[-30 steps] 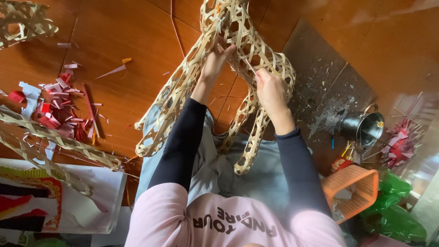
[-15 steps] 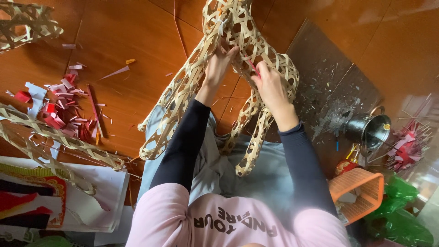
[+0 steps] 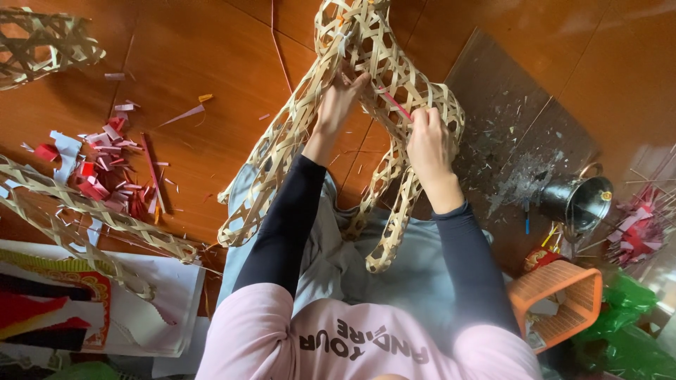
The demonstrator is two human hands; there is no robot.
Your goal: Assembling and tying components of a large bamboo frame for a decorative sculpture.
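A large open-weave frame of pale bamboo strips (image 3: 366, 63) hangs in front of me, its woven legs trailing down over my lap. My left hand (image 3: 336, 104) grips the lattice from below, fingers pushed into the weave. My right hand (image 3: 429, 144) pinches a thin red strip (image 3: 394, 103) against the frame's right side. Both forearms wear dark sleeves.
Red and white paper scraps (image 3: 105, 169) litter the wooden floor on the left. Another woven bamboo piece (image 3: 42, 42) lies at top left, and long woven strips (image 3: 91, 214) cross printed paper. An orange basket (image 3: 563, 302), a metal pot (image 3: 577, 200) and green plastic sit on the right.
The view has shifted slightly. My right hand has worked the red strip further along the lattice; my left hand keeps its grip on the weave.
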